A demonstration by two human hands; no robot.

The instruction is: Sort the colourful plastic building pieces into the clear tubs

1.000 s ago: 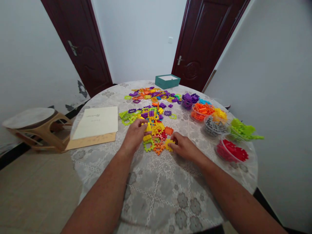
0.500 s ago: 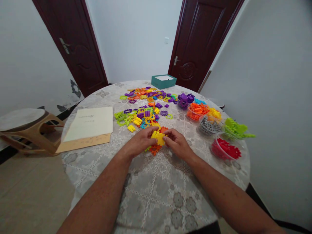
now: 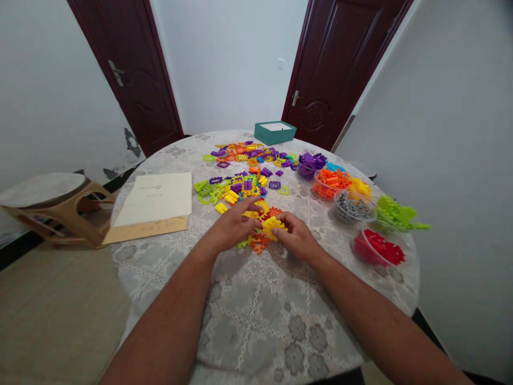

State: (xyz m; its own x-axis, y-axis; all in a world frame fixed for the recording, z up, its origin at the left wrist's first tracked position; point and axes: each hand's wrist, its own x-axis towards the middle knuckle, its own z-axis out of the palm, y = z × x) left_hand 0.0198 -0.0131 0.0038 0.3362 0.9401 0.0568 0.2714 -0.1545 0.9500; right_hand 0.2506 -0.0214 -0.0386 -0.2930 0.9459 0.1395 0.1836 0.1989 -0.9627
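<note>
Head view of a round table under a patterned cloth. Beyond the fingertips lies a spread of loose plastic pieces. A cream paper sheet lies out past the left fingers, and a bowl of red pieces sits out past the right ones. The left hand and right hand meet just above the cloth. Right fingers pinch a toothed yellow piece. Left fingers, held close together, reach its other edge; their grip is unclear. Orange pieces lie beneath the fingertips.
</note>
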